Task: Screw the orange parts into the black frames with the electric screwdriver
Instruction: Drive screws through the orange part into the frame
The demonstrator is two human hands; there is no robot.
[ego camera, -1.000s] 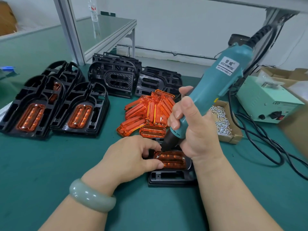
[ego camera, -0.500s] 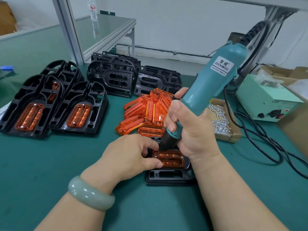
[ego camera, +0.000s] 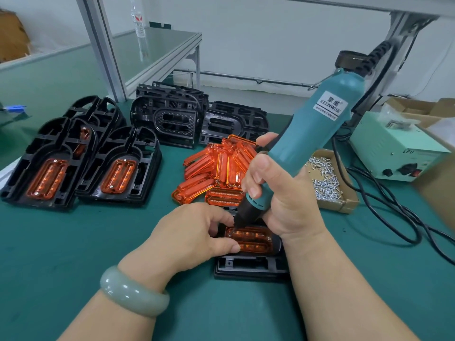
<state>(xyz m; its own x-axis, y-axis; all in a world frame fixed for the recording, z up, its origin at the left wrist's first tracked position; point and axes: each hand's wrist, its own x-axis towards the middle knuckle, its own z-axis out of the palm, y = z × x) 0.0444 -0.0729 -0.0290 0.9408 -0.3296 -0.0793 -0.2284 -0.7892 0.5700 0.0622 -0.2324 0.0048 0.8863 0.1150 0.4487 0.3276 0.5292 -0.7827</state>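
Orange part (ego camera: 248, 238) lies in the black frame (ego camera: 248, 267), its long axis running left to right between the hands. The right hand (ego camera: 283, 193) grips the electric screwdriver (ego camera: 310, 143), tip down at the part's left end, just beside the left hand (ego camera: 194, 232), which pinches that end. Around them are a green surface (ego camera: 73, 242) and a white-walled workroom.

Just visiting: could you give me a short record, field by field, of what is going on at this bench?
right hand: grips the screwdriver, tip on the left end of the orange part
left hand: holds that orange part down in the black frame
finished frames: left, orange fitted
empty frames: stacked at the back
loose orange parts: piled mid-table
screws: in a cardboard tray, right
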